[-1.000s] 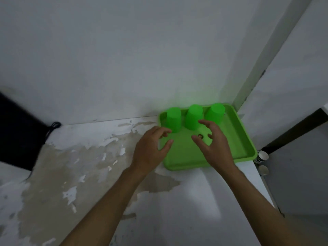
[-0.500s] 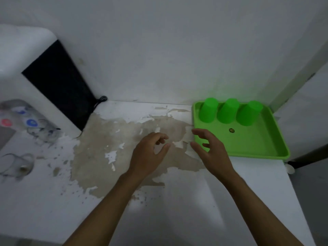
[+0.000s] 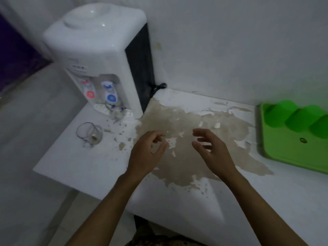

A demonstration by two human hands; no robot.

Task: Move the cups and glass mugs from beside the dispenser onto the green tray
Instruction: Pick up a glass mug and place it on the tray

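Beside the dispenser (image 3: 99, 55), just in front of its drip tray, a clear glass mug (image 3: 89, 134) stands upright on the white surface (image 3: 85, 162), its rim a thin dark ring and its handle toward the front. A second glass mug (image 3: 115, 110) sits right under the dispenser's taps, blurred, touching or nearly touching the drip tray; I cannot tell which. Well to the right of the dispenser, the green tray (image 3: 284, 157) lies against the wall with three green cups (image 3: 278, 112) upside down in a row along its back edge. Between dispenser and tray, over the worn brown patch (image 3: 186, 125), both hands hover empty: the left hand (image 3: 145, 155) loosely curled with thumb and fingers apart, the right hand (image 3: 213, 151) spread wider. The nearer mug lies left of the left hand, clear of it.
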